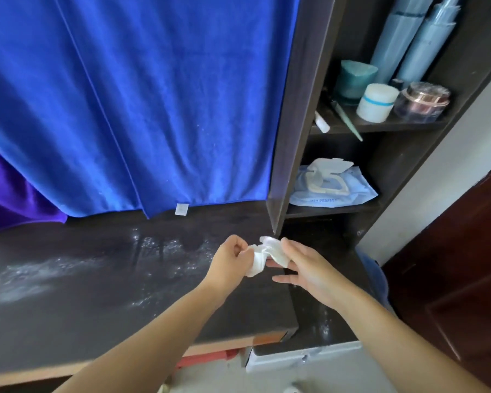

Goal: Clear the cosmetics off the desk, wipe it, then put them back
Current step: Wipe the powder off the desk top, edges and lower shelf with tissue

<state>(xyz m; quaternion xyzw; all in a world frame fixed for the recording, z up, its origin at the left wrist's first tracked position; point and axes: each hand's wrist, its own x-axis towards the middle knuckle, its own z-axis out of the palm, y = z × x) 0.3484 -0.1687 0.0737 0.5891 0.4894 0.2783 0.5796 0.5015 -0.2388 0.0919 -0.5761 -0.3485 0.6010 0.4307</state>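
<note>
Blue velvet-like cloth (142, 103) hangs down behind the dark table (97, 302), with a purple fold (14, 194) at its lower left and a small white label (181, 209) at its hem. White powdery streaks (43, 272) and glistening droplets lie across the table surface from the left toward the centre.

Above the right part of the table, the left hand (229, 260) is closed, pinching one end of a crumpled white wet wipe (262, 255) between thumb and fingers. The right hand (301, 265) holds the other end of the same wipe, with thumb and forefinger on it and the remaining fingers extended. The wipe spans the gap between both hands, clear of the table surface.

To the right stands a dark wooden shelf unit (295, 109). Its upper shelf carries the cosmetics: a teal jar (355, 80), a white jar with a blue band (376, 102), a clear jar with a rose-gold lid (424, 102) and two tall pale blue bottles (414, 38). The shelf below holds a pale blue wipes pack (333, 190) with its white lid flap raised. A dark red door (465, 279) stands at the far right.
</note>
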